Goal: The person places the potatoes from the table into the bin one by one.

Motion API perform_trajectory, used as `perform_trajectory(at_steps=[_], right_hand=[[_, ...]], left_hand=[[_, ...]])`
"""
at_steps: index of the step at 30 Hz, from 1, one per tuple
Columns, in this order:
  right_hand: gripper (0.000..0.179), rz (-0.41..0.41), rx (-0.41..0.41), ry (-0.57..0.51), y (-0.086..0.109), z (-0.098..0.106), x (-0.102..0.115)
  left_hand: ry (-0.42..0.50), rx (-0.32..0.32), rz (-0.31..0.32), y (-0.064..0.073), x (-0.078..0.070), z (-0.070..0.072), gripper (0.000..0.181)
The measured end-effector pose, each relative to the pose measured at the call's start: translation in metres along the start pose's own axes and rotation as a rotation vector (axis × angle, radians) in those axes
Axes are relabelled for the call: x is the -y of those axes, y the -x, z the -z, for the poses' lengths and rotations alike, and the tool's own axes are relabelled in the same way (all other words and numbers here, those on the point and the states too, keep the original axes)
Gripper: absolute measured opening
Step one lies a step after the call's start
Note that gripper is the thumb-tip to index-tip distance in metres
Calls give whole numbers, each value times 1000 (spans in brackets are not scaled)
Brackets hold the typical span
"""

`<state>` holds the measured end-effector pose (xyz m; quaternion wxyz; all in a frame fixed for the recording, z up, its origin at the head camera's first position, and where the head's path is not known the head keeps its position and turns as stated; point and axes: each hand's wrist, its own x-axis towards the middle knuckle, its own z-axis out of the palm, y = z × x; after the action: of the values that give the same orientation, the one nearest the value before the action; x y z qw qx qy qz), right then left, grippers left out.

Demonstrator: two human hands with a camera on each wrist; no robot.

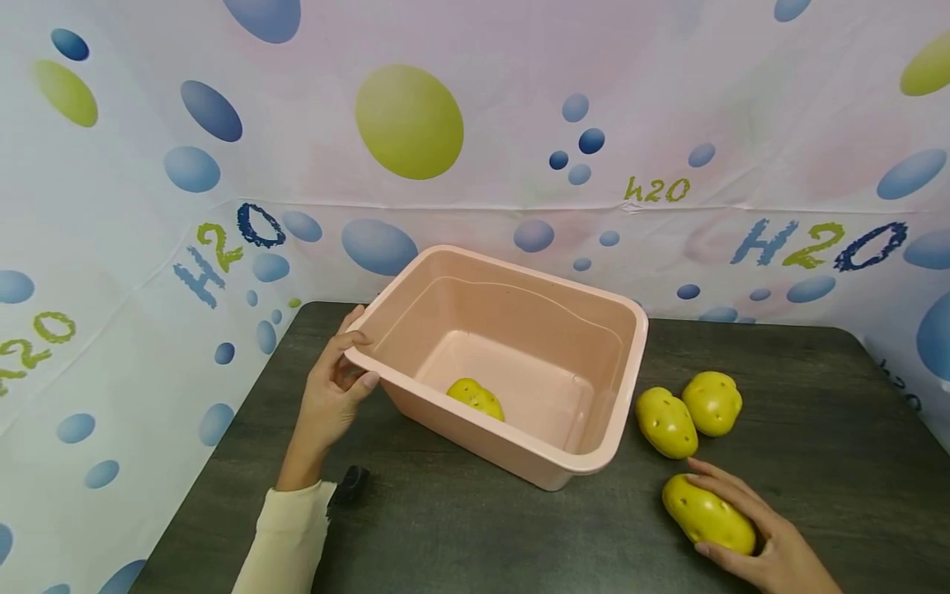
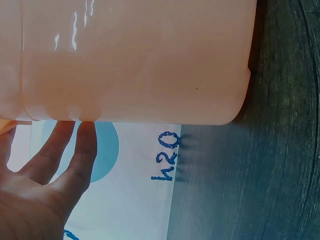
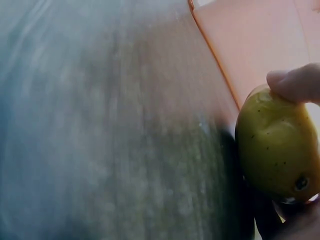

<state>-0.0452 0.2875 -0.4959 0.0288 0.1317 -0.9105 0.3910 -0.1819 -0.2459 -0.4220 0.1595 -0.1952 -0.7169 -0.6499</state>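
Observation:
A pink plastic basin (image 1: 512,450) stands on the dark table, one yellow potato (image 1: 477,399) lying inside it. My left hand (image 1: 331,404) grips the basin's rim at its left corner, thumb at the front side; the left wrist view shows fingers (image 2: 86,150) against the basin's wall. To the right of the basin, my right hand (image 1: 772,536) holds a yellow potato (image 1: 707,516) between thumb and fingers. In the right wrist view this dimpled potato (image 3: 275,145) shows close up, with a fingertip on its top. Two more potatoes, one nearer (image 1: 666,422) and one farther (image 1: 712,403), lie together beyond that hand.
A small black object (image 1: 350,485) lies on the dark wood-grain table (image 1: 460,528) beside the left forearm. Behind the table hangs a pale curtain (image 1: 512,99) with coloured dots and lettering, also running down the left side.

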Motion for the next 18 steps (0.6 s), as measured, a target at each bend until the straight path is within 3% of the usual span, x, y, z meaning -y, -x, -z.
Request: perform_trajectory(at_steps=[10, 18], right_hand=[[75, 85, 12, -58, 0, -1, 11], [74, 78, 6, -46, -1, -1, 12]], left_hand=[[0, 3, -5, -1, 0, 0, 42], [-16, 2, 7, -1, 1, 0, 41]])
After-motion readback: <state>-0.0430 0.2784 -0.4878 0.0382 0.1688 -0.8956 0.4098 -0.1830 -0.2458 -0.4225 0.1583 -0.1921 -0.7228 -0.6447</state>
